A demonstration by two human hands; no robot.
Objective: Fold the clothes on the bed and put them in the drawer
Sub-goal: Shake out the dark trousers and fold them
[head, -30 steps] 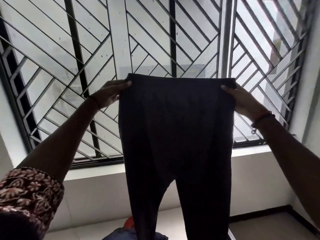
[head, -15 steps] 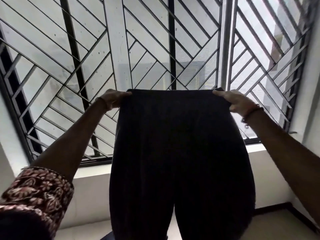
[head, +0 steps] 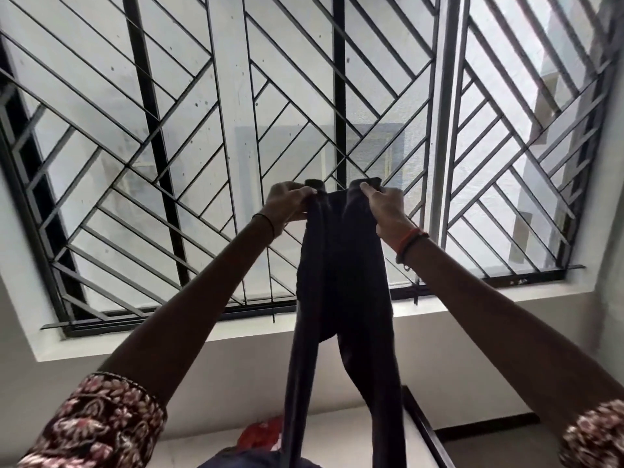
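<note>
A pair of dark trousers (head: pixel 342 298) hangs in the air in front of the window, folded lengthwise so the two legs dangle side by side. My left hand (head: pixel 290 204) pinches one end of the waistband. My right hand (head: pixel 385 207) pinches the other end, and the two hands are almost together at the top. Both arms are stretched out and up. The trouser legs run down past the lower edge of the view. No drawer is in view.
A large window with a black diagonal metal grille (head: pixel 236 146) fills the background above a white sill (head: pixel 472 305). Below lie a red garment (head: pixel 261 432) and a dark blue one (head: pixel 243 459) on the pale bed surface (head: pixel 189 450). A dark bed edge (head: pixel 427 434) runs at lower right.
My hands have come together from wide apart, bringing the two ends of the waistband together and folding the trousers in half lengthwise. The spread-out cloth is now a narrow strip.
</note>
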